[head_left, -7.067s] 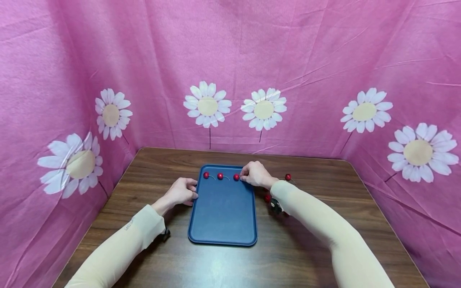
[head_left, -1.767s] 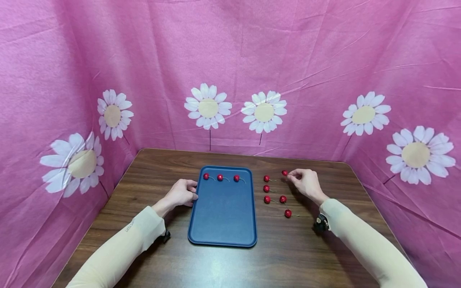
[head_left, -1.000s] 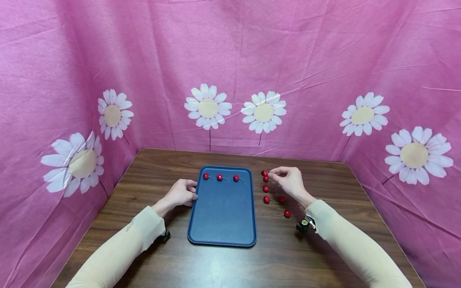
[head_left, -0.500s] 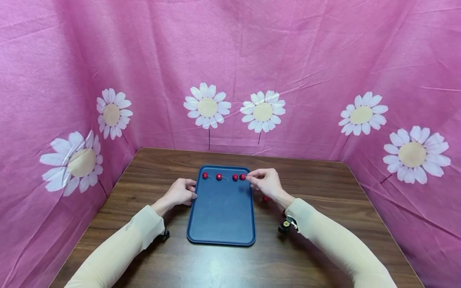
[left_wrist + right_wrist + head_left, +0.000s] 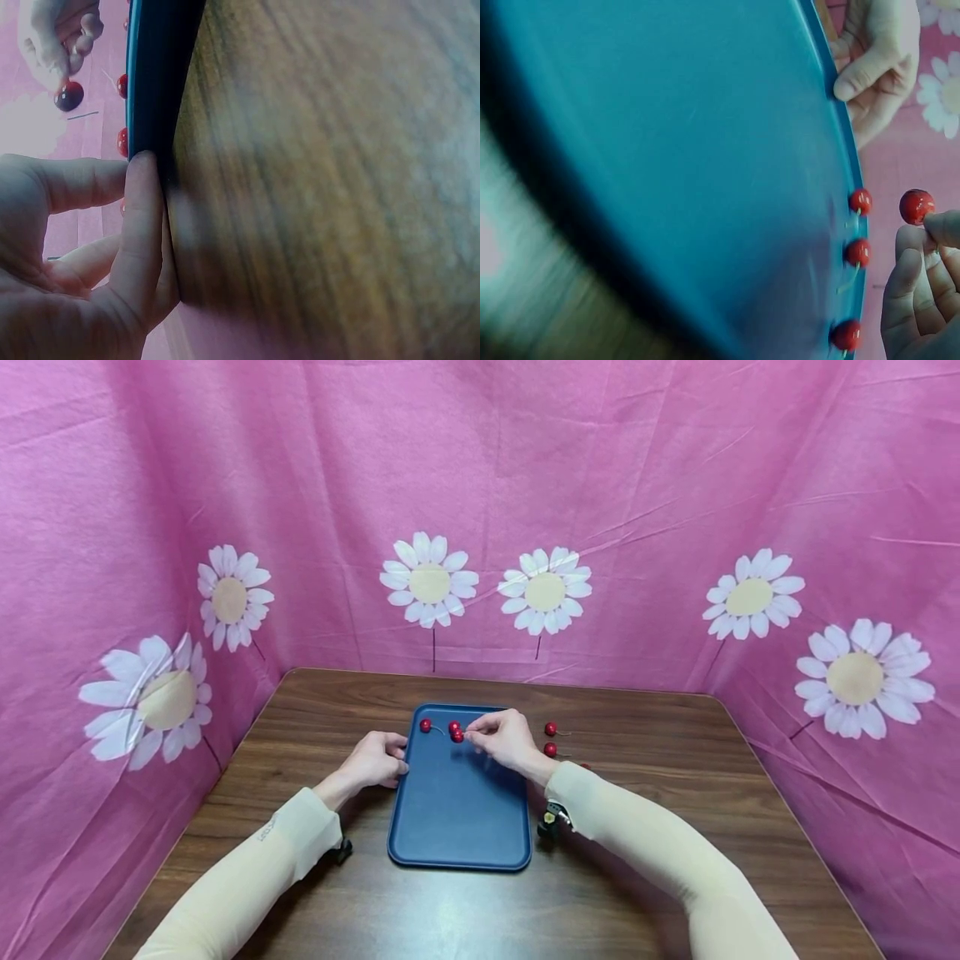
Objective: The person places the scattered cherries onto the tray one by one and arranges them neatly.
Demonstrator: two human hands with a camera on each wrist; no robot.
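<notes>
The right hand (image 5: 506,742) pinches a red cherry (image 5: 457,737) by its stem, above the far part of the blue tray (image 5: 459,810). This held cherry (image 5: 916,206) hangs clear of the tray in the right wrist view. Three cherries lie in a row along the tray's far side, one of them (image 5: 846,334) hidden behind the hand in the head view. The left hand (image 5: 372,760) rests at the tray's left edge, its extended fingers (image 5: 141,225) touching the outer side of the rim.
Right of the tray, cherries (image 5: 551,728) with stems lie on the wooden table (image 5: 322,702), some partly or wholly covered by the right arm. A pink cloth (image 5: 480,468) with white daisies hangs behind and at both sides.
The right hand picked up the cherry from the table's far right and carried it left over the tray, past the row's rightmost cherry. The left hand has stayed at the tray edge.
</notes>
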